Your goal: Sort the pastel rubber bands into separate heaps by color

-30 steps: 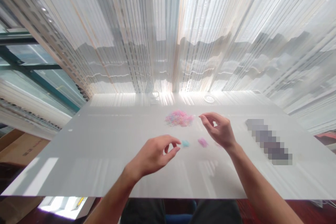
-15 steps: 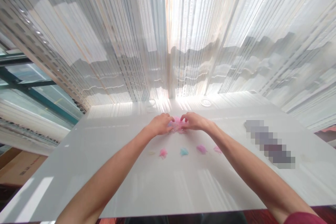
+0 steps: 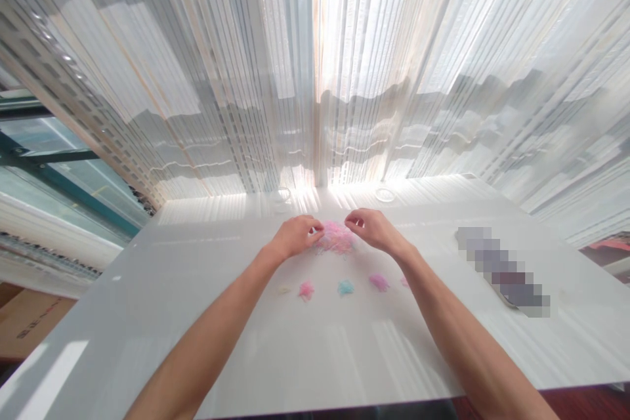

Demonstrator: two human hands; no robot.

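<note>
A mixed heap of thin, mostly pink pastel strands or small bands (image 3: 336,239) lies on the white table. My left hand (image 3: 298,235) is at the heap's left edge, thumb and fingertips pinched together. Over the heap's upper right edge, my right hand (image 3: 368,226) also holds a pinch. Anything between the fingertips of either hand is too small to make out. Nearer to me lies a row of small piles: pale yellow (image 3: 283,290), pink (image 3: 306,290), blue-green (image 3: 345,287) and purple (image 3: 378,282). Another pink pile (image 3: 405,281) is partly hidden by my right forearm.
The white table (image 3: 256,361) reaches to a sheer striped curtain (image 3: 275,79) at the back. A blurred-out long object (image 3: 502,272) lies on the right. Two clear round discs (image 3: 385,194) sit by the curtain. A cardboard box (image 3: 34,321) stands beyond the left edge.
My hands have drawn apart, from over the heap to its sides, so more of it shows. The fingers of both are now closer together. The camera view has shifted slightly.
</note>
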